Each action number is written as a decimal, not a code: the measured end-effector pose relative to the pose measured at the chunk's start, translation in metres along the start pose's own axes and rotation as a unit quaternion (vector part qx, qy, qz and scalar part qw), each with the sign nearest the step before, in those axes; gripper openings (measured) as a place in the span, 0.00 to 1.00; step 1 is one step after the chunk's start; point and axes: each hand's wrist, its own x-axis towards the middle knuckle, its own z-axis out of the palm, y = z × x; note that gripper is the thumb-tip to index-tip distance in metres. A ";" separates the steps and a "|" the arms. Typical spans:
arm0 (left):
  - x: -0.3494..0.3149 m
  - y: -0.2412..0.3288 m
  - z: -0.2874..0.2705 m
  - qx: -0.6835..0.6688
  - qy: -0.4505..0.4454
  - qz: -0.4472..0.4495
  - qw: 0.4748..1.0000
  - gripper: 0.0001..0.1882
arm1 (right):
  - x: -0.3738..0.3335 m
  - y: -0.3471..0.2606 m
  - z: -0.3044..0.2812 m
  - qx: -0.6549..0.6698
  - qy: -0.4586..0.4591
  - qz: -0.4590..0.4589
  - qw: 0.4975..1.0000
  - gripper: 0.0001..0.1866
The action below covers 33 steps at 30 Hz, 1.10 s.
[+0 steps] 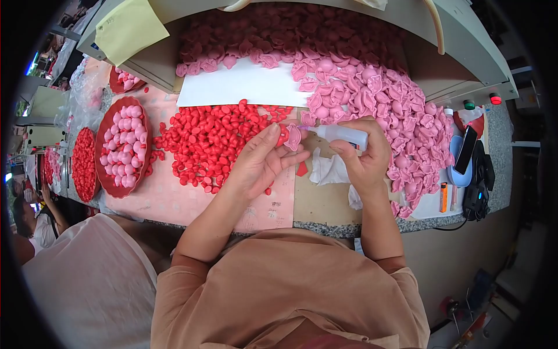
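My left hand (263,164) pinches a pink petal-edged plastic piece (294,138) together with a small red piece (283,134), its lower fingers stretched out beneath. In my right hand (370,160) is a small translucent squeeze bottle (347,136), tipped on its side. The bottle's thin nozzle points left and reaches the pink piece; whether it touches cannot be made out. Left of my left hand spreads a heap of small red plastic pieces (203,142). Beyond and to the right of my right hand lies a large pile of pink petal-edged pieces (401,139).
Round red trays (99,154) at the left hold pink and red pieces. A grey metal housing (476,55) arches over the far side, with white paper (232,84) below it. Crumpled white tissue (329,168) lies between my forearms. A phone (465,150) and an orange lighter (443,198) are right.
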 end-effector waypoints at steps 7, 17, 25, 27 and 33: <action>0.000 -0.001 -0.002 0.003 0.018 0.000 1.000 0.16 | 0.001 0.000 0.002 -0.021 0.013 -0.036 0.999 0.17; 0.000 0.001 0.001 -0.017 0.023 -0.014 0.999 0.16 | 0.000 0.000 0.001 -0.029 0.012 -0.038 0.999 0.18; 0.000 0.000 -0.001 -0.011 0.027 -0.016 0.999 0.16 | 0.000 0.000 0.002 -0.033 0.015 -0.050 0.998 0.18; 0.000 0.001 0.001 -0.006 0.030 -0.012 0.999 0.16 | 0.001 0.000 0.003 -0.034 0.017 -0.055 0.998 0.18; -0.001 0.002 0.004 -0.006 0.037 -0.007 0.999 0.16 | 0.001 0.000 0.003 -0.037 0.018 -0.048 0.998 0.18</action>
